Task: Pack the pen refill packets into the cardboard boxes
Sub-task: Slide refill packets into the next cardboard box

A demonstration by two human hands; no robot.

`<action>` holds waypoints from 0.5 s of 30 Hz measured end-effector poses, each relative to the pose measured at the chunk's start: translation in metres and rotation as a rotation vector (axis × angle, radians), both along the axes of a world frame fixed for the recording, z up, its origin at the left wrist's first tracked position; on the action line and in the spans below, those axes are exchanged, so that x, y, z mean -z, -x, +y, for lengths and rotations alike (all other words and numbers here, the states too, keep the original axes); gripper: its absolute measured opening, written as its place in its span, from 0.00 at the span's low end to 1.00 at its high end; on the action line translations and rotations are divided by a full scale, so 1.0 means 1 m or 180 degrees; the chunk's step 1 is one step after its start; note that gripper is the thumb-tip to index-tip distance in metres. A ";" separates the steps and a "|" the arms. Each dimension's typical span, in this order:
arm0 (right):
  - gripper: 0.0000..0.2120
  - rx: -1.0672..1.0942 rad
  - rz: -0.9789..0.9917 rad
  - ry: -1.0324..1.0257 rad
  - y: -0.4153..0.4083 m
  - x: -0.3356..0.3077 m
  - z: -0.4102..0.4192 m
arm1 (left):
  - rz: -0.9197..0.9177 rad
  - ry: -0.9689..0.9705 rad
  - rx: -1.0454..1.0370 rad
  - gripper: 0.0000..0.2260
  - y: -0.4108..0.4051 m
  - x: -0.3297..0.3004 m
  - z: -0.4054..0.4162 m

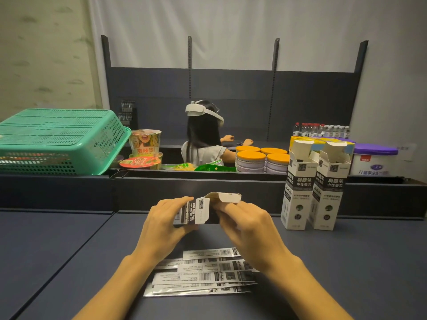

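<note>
I hold a white and black cardboard box [200, 210] on its side above the dark table, its top flap open toward the far side. My left hand [165, 224] grips its left end. My right hand [246, 224] grips its right end, with a finger under the open flap. Several pen refill packets [205, 277], white with barcodes, lie fanned on the table below my wrists. Two more cardboard boxes [315, 188] stand upright at the right with their top flaps open.
A green plastic basket [57, 139] lies overturned at the back left. Instant noodle cups [144, 147], orange-lidded tins [262, 158], water bottles [321, 130] and a purple-lidded tub [374, 159] fill the shelf behind. A person [204, 139] sits beyond it. A raised ledge [196, 195] bounds the table.
</note>
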State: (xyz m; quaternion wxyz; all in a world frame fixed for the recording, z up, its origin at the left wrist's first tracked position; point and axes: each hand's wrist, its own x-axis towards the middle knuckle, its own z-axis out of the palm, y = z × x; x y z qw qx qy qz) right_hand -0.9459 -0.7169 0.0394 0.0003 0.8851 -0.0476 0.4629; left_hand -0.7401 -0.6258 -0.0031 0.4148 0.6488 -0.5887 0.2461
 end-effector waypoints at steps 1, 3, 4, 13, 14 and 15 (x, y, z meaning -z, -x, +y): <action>0.13 -0.0043 -0.0034 -0.0032 0.000 0.000 0.000 | 0.0014 0.0013 -0.0028 0.29 0.000 0.000 0.000; 0.13 -0.0107 -0.0101 -0.0103 -0.001 -0.001 -0.001 | 0.0042 0.0026 -0.0092 0.29 0.000 0.000 0.000; 0.13 -0.0122 -0.0144 -0.0111 -0.001 -0.001 -0.001 | 0.0059 0.0031 -0.0120 0.29 0.000 0.000 0.000; 0.09 0.0006 -0.0690 -0.0277 0.007 -0.009 -0.010 | 0.0297 0.0130 -0.0204 0.29 0.003 -0.005 0.004; 0.09 0.0056 -0.0624 -0.0389 0.008 -0.009 -0.013 | 0.0351 0.0128 -0.0209 0.29 0.004 -0.007 0.005; 0.07 0.0121 -0.0526 -0.0547 0.009 -0.009 -0.017 | 0.0406 0.0109 -0.0205 0.29 0.005 -0.008 0.006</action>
